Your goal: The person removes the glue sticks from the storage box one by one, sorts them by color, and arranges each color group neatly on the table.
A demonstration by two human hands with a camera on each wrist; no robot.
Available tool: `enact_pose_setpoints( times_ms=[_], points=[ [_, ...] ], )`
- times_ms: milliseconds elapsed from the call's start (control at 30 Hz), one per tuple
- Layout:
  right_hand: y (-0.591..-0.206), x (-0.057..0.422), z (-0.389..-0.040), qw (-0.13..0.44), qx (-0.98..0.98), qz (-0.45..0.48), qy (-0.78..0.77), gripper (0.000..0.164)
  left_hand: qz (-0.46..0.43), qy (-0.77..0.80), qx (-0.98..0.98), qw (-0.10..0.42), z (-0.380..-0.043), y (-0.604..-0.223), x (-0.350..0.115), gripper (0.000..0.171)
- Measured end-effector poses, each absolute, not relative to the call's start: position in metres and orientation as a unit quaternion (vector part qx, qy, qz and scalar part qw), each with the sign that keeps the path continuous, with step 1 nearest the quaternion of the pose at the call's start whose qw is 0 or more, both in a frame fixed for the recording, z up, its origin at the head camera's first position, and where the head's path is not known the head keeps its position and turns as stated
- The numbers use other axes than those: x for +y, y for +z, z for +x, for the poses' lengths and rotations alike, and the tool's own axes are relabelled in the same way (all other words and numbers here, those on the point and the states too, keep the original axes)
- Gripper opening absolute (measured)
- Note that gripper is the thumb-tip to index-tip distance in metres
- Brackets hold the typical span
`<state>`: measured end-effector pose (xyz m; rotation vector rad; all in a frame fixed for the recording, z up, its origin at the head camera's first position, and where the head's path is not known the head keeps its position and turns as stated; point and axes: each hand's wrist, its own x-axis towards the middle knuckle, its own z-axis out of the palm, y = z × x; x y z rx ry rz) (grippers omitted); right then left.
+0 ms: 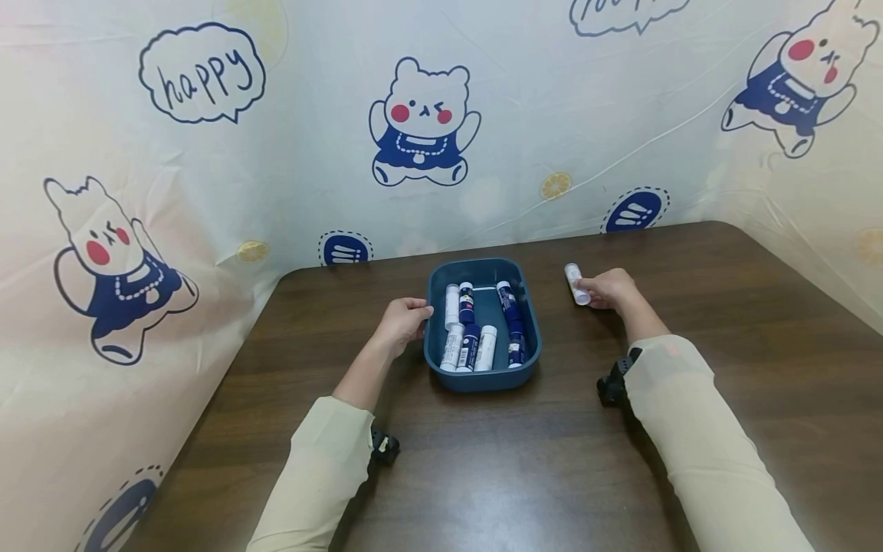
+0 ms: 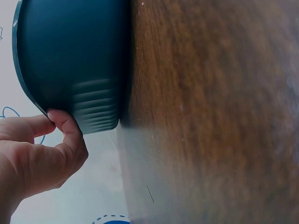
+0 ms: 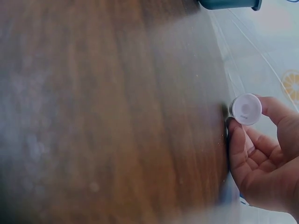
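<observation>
A dark teal plastic bin (image 1: 486, 383) stands on the table in the head view, with several white and blue glue sticks lying inside. My left hand (image 1: 403, 322) pinches the bin's left rim between thumb and fingers; the left wrist view shows this grip at the lip above the ribbed wall. To the right of the bin, my right hand (image 1: 610, 290) holds a white glue stick (image 1: 573, 280) by its near end, low over the wood. Its round white end (image 3: 247, 109) faces the camera in the right wrist view, between thumb and fingers.
Inside the bin, white sticks (image 1: 486, 349) and blue ones (image 1: 467, 347) lie on the left, with blue ones (image 1: 507, 300) along the right wall. The brown wooden table (image 1: 483, 460) ends at a printed cloth (image 1: 510, 153) behind and at both sides.
</observation>
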<state>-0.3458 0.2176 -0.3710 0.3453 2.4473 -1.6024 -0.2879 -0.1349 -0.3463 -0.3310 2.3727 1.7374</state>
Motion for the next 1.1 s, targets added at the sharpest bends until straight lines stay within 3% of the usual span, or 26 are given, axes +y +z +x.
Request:
enact_pose_setpoints(
  times_ms=[1100],
  points=[
    [-0.3667,0.2177,-0.3499,0.126,0.865,0.103,-0.476,0.051,-0.111,0.582,0.801,0.091,-0.2881,-0.3469,-0.1344,0.031]
  ],
)
